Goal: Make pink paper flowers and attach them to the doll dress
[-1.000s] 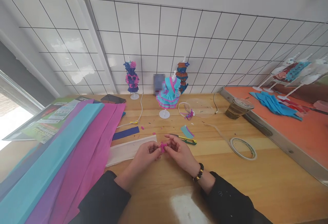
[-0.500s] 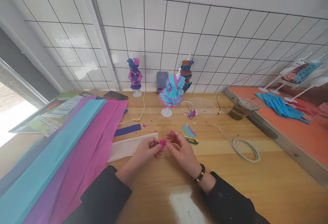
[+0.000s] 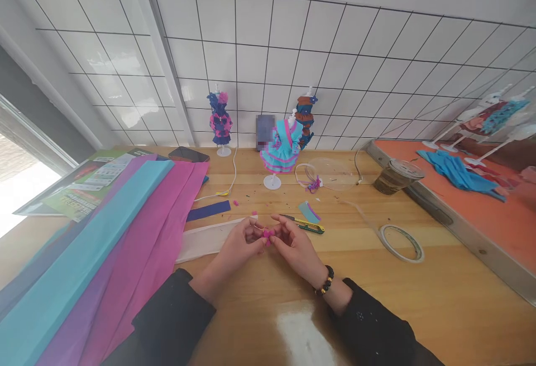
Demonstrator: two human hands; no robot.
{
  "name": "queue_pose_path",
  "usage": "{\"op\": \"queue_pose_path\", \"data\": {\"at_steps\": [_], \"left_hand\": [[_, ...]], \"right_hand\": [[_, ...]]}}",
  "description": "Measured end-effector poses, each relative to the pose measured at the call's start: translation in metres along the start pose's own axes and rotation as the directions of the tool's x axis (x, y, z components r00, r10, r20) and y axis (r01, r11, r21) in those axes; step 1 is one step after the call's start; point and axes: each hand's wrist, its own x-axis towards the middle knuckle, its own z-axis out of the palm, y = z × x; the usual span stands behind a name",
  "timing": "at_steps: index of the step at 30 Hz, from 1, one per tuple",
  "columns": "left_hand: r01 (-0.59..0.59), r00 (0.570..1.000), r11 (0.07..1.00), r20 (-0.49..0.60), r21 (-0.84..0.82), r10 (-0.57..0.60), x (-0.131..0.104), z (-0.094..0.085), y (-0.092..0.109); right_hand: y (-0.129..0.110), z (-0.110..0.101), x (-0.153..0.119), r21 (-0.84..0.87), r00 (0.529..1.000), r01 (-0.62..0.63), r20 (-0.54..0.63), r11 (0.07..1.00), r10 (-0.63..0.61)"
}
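A small magenta paper flower is pinched between my two hands, low over the wooden table. My left hand grips its left side with thumb and fingers. On its right side, the thumb and fingertips of my right hand close on it too. A white paper strip lies beside my left hand, and a dark blue strip just beyond it. Past my right fingers rests a yellow and green utility knife, with a light blue scrap edged in purple behind it.
Coloured crepe paper sheets cover the table's left side. Doll stands wear a turquoise dress, a blue-pink dress and a brown-blue dress. To the right are a tape roll, a cup and an orange board.
My right fingers have come in and closed on the magenta flower, which now sits between both hands. More of the utility knife shows.
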Motion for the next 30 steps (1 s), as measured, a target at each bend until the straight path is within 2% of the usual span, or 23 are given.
{"op": "queue_pose_path", "data": {"at_steps": [6, 10, 12, 15, 18, 21, 30], "left_hand": [[0.021, 0.998, 1.000, -0.053, -0.004, -0.021, 0.000, 0.001, 0.002], [0.011, 0.999, 1.000, -0.036, -0.008, -0.011, 0.001, -0.001, 0.001], [0.011, 0.999, 1.000, -0.036, -0.014, -0.011, 0.002, -0.001, 0.000], [0.031, 0.997, 0.999, -0.065, -0.021, -0.032, 0.002, -0.002, 0.000], [0.042, 0.996, 0.999, -0.074, -0.028, -0.044, 0.002, -0.002, 0.001], [0.026, 0.998, 1.000, -0.060, -0.017, -0.027, 0.002, -0.003, 0.001], [0.056, 0.996, 0.998, -0.070, 0.000, -0.056, 0.001, -0.005, 0.001]], "right_hand": [[0.003, 0.000, 0.001, -0.052, 1.000, 0.029, -0.012, 0.998, -0.029], [0.008, -0.001, 0.002, -0.075, 0.999, 0.031, -0.032, 0.997, -0.033], [0.009, -0.002, 0.001, -0.150, 0.993, 0.073, -0.078, 0.986, -0.086], [0.009, -0.004, -0.002, -0.329, 0.960, 0.197, -0.127, 0.924, -0.250], [0.008, -0.004, -0.005, -0.429, 0.932, 0.311, -0.037, 0.848, -0.361], [0.008, -0.002, -0.006, -0.457, 0.927, 0.354, 0.058, 0.816, -0.369], [0.010, -0.004, -0.004, -0.508, 0.938, 0.320, 0.055, 0.800, -0.341]]}}
